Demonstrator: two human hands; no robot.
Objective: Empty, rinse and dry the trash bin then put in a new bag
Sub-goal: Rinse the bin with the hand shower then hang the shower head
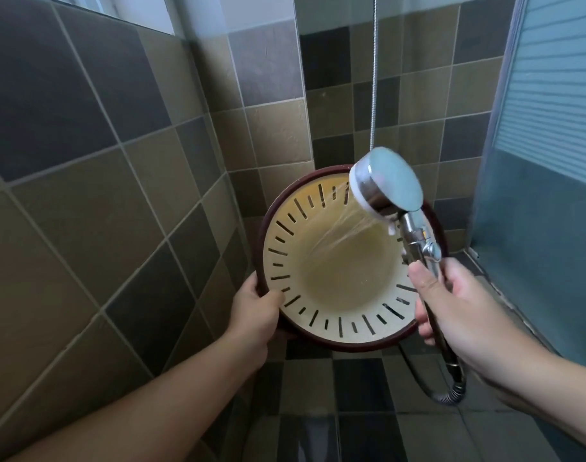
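We lose the trash bin (334, 278) outer wall below its rim, shower hose (373, 71) cut at top edge, right-hand (458, 301) fingertips hidden behind handle

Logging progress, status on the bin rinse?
Left hand grips bin rim. Right hand holds shower head, spraying inside. Nothing in the way.

left hand (256, 315) gripping, thumb over | right hand (458, 305) curled, gripping
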